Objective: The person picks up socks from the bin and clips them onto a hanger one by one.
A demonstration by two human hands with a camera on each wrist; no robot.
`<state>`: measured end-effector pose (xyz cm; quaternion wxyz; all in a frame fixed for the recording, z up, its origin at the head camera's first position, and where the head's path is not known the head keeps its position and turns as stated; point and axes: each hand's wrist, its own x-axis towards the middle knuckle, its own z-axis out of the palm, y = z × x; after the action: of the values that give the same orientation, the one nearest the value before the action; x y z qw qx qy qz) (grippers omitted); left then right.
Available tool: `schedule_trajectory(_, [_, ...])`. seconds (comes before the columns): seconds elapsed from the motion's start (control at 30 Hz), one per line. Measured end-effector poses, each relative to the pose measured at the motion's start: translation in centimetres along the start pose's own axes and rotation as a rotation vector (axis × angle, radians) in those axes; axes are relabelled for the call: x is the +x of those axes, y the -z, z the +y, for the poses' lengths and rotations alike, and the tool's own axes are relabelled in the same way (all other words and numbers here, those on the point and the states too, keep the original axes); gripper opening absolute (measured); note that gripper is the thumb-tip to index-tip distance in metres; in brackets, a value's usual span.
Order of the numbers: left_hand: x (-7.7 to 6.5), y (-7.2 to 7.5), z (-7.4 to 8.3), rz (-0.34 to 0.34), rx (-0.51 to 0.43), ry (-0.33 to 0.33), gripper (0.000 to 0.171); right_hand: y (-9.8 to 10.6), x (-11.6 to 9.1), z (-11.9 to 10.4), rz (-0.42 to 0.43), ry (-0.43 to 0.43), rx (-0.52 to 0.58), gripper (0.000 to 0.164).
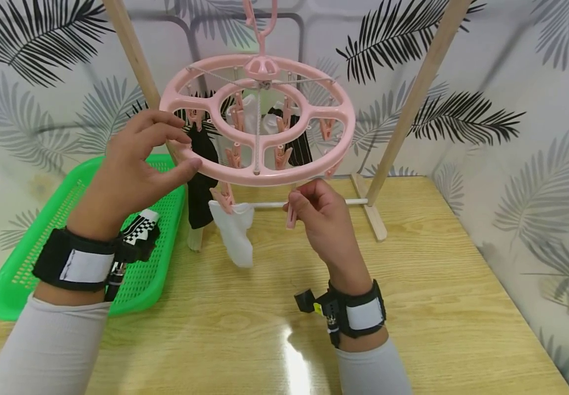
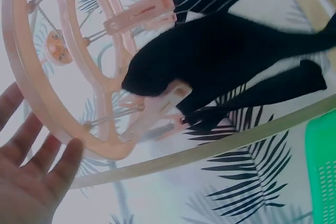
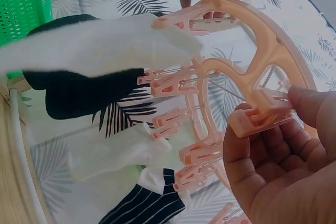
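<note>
A pink round clip hanger (image 1: 264, 178) hangs in front of me with clothespins around its rings. My left hand (image 1: 133, 159) holds its left rim, fingers over the top and thumb at the near edge. My right hand (image 1: 326, 219) pinches a pink clothespin (image 3: 262, 119) below the near rim, between thumb and fingers, with no sock in it. Left of this hand, a white sock (image 1: 235, 230) dangles from another clip. A black sock (image 2: 210, 45) hangs near my left hand. Behind are a dark striped sock (image 3: 144, 203) and another white sock (image 3: 118, 153).
A green basket (image 1: 22, 280) stands at the left with a black-and-white checkered sock (image 1: 141, 227) in it. Wooden posts (image 1: 420, 99) and a white crossbar (image 1: 269, 205) frame the hanger above the wooden table (image 1: 442, 307). Behind is a leaf-patterned backdrop (image 1: 536, 181).
</note>
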<state>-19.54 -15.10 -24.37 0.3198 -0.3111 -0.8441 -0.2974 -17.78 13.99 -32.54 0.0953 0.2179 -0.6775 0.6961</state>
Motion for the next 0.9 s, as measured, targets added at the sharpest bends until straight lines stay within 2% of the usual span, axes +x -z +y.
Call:
schedule_trajectory(0.07, [-0.3,0.0,-0.4,0.101,-0.001,0.034,0.024,-0.1,0.0,0.0,0.018,-0.01,-0.006,0.012])
schedule_trajectory(0.13, [-0.7,0.1,-1.1,0.198,-0.001,0.106,0.024,-0.2,0.0,0.1,0.029,-0.013,-0.008,0.013])
schedule_trajectory(0.17, [-1.0,0.1,-1.6,0.241,-0.015,0.168,0.024,-0.2,0.1,0.1,0.031,-0.014,-0.006,0.013])
schedule_trajectory(0.23, [-1.5,0.2,-3.0,0.319,-0.07,0.316,0.022,-0.3,0.1,0.2,0.033,-0.012,-0.002,0.012])
schedule_trajectory(0.3, [-2.2,0.2,-4.6,0.366,-0.209,0.505,0.018,-0.3,0.2,0.3,0.03,-0.013,0.006,0.011])
schedule_trajectory(0.37, [-3.1,0.2,-6.4,0.392,-0.351,0.695,0.017,-0.4,0.2,0.3,0.024,-0.016,0.01,0.011])
schedule_trajectory(0.4, [-3.7,0.1,-7.3,0.381,-0.386,0.783,0.018,-0.4,0.2,0.3,0.019,-0.016,0.012,0.01])
schedule_trajectory(0.47, [-5.0,-0.3,-9.1,0.277,-0.38,0.933,0.022,-0.3,0.1,0.3,0.013,-0.017,0.016,0.01])
schedule_trajectory(0.53, [-6.5,-0.8,-10.9,0.088,-0.255,0.982,0.036,-0.2,0.1,0.3,0.008,-0.02,0.015,0.011])
schedule_trajectory(0.6, [-8.0,-1.3,-12.4,-0.119,-0.107,0.954,0.049,-0.2,0.1,0.4,0.006,-0.021,0.013,0.011])
schedule_trajectory(0.67, [-9.1,-1.8,-13.6,-0.282,-0.001,0.893,0.054,-0.1,0.0,0.4,0.006,-0.021,0.009,0.011])
schedule_trajectory(0.77, [-10.4,-2.5,-15.2,-0.471,0.112,0.811,0.054,0.0,0.0,0.4,-0.003,-0.007,0.014,0.012])
schedule_trajectory(0.9, [-11.5,-3.4,-16.2,-0.677,0.201,0.789,0.057,-0.1,0.1,0.4,-0.033,0.028,0.033,0.014])
